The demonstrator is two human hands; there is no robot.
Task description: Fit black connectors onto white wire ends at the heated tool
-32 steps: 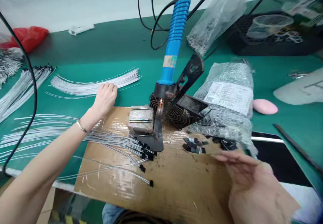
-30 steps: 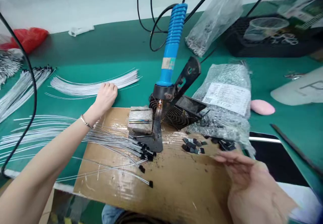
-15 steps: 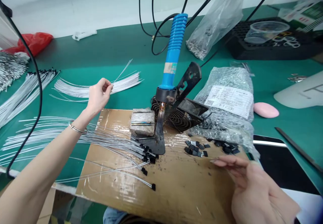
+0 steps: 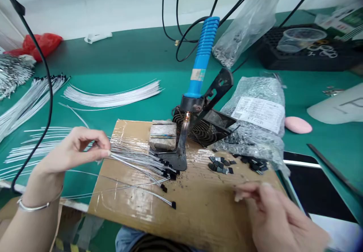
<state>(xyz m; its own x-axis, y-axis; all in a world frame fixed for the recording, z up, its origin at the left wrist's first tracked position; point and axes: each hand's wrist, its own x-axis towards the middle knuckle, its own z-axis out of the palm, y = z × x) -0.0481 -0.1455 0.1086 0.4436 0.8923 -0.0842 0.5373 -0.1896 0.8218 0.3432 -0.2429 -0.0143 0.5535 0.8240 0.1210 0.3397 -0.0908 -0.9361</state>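
Plainly, white wires [image 4: 119,157] pinched in left hand [image 4: 75,150], jutting past thumb and forefinger, right hand [image 4: 276,216] curled (grip unclear)

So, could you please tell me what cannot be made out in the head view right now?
How many wires the left hand pinches: head view, hidden by its fingers.
Whether the right hand holds anything: head view, fingertips blurred.
The print on the label: head view, too small and blurred.
What is inside the bubble bag: head view, hidden by its plastic and the label.
The far end of the white container: head view, cut off by the right edge.
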